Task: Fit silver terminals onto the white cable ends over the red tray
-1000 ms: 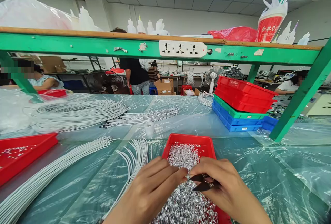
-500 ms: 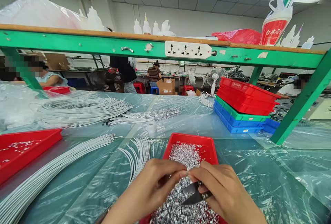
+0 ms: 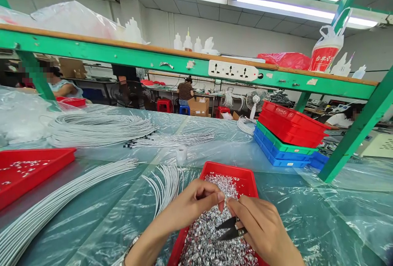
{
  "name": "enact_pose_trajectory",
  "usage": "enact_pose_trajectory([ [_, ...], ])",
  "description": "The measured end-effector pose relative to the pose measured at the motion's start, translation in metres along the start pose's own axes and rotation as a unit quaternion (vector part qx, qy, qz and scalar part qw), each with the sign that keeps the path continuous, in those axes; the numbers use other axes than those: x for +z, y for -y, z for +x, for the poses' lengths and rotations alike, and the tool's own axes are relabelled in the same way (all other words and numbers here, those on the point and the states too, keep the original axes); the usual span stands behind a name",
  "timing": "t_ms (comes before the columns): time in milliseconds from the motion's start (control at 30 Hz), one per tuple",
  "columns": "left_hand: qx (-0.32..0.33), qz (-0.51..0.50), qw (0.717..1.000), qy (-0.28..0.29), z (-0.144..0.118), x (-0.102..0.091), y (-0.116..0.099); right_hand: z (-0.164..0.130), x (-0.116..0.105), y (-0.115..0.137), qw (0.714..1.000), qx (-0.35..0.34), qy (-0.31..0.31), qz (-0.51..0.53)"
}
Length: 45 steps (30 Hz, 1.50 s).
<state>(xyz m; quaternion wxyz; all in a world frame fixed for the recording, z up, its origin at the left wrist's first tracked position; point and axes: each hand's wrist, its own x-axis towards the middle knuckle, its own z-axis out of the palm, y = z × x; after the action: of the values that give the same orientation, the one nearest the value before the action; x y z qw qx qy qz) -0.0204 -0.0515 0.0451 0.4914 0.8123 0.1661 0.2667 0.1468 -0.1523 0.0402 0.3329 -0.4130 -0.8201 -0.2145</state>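
Observation:
My left hand (image 3: 201, 200) is closed in a pinch above the red tray (image 3: 253, 182). What sits between its fingertips is too small to make out. Close to its right, my right hand (image 3: 260, 225) grips a pair of small snips (image 3: 230, 233), their dark blades parted and pointing left over the tray. The right thumb and forefinger are also pinched together, near the left fingertips. Small shiny silver scraps (image 3: 215, 233) fill much of the tray under both hands. A bunch of white cables (image 3: 167, 186) lies just beyond my left forearm.
A long bundle of white cables (image 3: 70, 192) lies at left, beside another red tray (image 3: 37, 176). Coiled cables (image 3: 101, 128) and a white roll (image 3: 181, 154) lie farther back. Stacked bins (image 3: 288, 135) stand right, near a green post (image 3: 353, 122). A green shelf beam (image 3: 138, 59) crosses above.
My left hand has risen slightly, and a small gap shows between the two hands' fingertips. The snips stay in my right hand. The camera view has tilted a little.

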Motion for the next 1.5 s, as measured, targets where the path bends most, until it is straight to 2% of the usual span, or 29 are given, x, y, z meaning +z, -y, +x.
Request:
enact_pose_trajectory([
  [233,0.058,-0.039,0.994,-0.079,-0.004,0.013,-0.012,-0.014,0.003,-0.006,0.996,-0.026,-0.036,-0.081],
  [300,0.071,-0.043,0.992,-0.09,-0.006,0.017,-0.014,-0.018,0.003,-0.008,0.998,-0.011,-0.045,-0.051],
  [400,0.086,-0.049,0.99,-0.105,-0.008,0.022,-0.012,-0.019,0.004,-0.01,0.99,0.058,-0.113,0.063],
  [467,0.1,-0.048,0.984,-0.136,-0.008,0.024,-0.01,-0.017,0.005,-0.011,0.972,0.127,-0.162,0.11],
  [533,0.122,-0.041,0.977,-0.173,-0.009,0.025,-0.009,-0.013,0.005,-0.01,0.943,0.225,-0.181,0.166],
  [600,0.142,-0.023,0.969,-0.2,-0.01,0.026,-0.01,-0.012,0.005,-0.005,0.898,0.313,-0.17,0.26],
  [667,0.16,-0.005,0.963,-0.218,-0.011,0.027,-0.014,-0.014,0.007,0.004,0.865,0.353,-0.147,0.325],
  [833,0.161,0.022,0.953,-0.257,-0.016,0.03,-0.019,-0.018,0.018,0.027,0.875,0.379,-0.115,0.278],
  [1000,0.181,0.07,0.94,-0.281,-0.019,0.032,-0.017,-0.014,0.021,0.035,0.871,0.42,-0.078,0.245],
  [1500,0.165,0.091,0.942,-0.279,-0.02,0.029,-0.016,-0.009,0.032,0.036,0.881,0.387,-0.086,0.26],
])
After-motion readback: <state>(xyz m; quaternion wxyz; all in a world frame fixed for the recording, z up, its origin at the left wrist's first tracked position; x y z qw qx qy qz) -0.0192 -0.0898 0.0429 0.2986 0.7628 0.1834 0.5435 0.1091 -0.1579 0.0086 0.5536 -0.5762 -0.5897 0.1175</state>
